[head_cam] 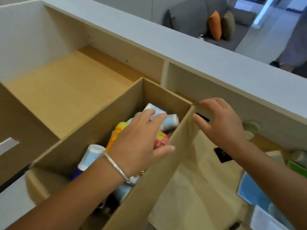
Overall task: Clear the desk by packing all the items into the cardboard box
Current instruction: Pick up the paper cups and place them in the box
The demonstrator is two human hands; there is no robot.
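While your left hand (139, 143) hovers slack over the cardboard box (116, 103) to settle its contents, your empty, loose-fingered right hand (221, 123) reaches toward remaining bench (54, 90) items.

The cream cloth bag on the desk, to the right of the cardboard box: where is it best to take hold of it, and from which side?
Probably pinch the cream cloth bag at its far edge, coming from above with the right hand, which hovers there open. The bag lies flat and limp, so nothing stands up to wrap fingers around. The cardboard box wall blocks its left side.
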